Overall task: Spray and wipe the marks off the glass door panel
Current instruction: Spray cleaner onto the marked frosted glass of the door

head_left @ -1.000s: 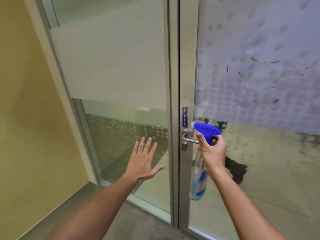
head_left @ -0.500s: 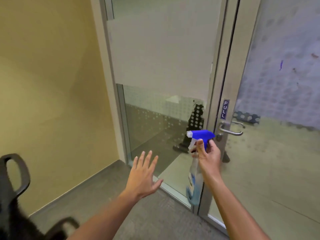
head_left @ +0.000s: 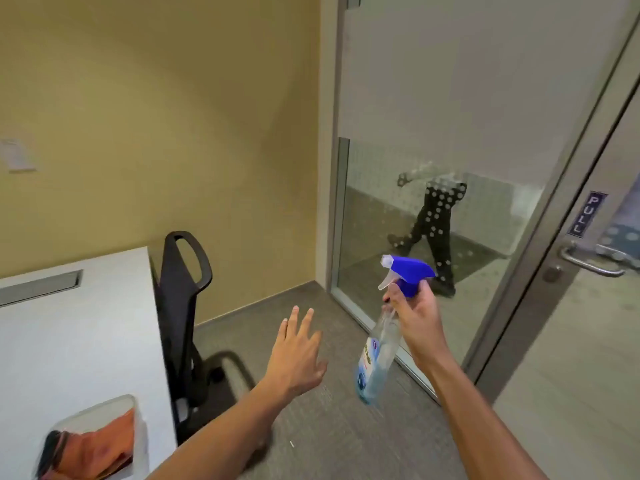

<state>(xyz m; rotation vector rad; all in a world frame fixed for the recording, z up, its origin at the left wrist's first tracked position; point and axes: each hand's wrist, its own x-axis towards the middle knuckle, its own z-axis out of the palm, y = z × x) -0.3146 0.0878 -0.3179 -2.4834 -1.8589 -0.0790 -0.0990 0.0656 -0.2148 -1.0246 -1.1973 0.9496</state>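
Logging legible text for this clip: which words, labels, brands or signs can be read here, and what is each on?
"PULL": small dark sign on the grey metal door frame, above the lever handle.
Printed label on the clear blue-headed spray bottle, held in the right hand: too blurred to read.
White paper slip on the yellow wall: nothing legible.

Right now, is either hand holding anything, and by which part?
The right hand grips the spray bottle at its neck, just under the blue trigger head. The left hand holds nothing, fingers spread.
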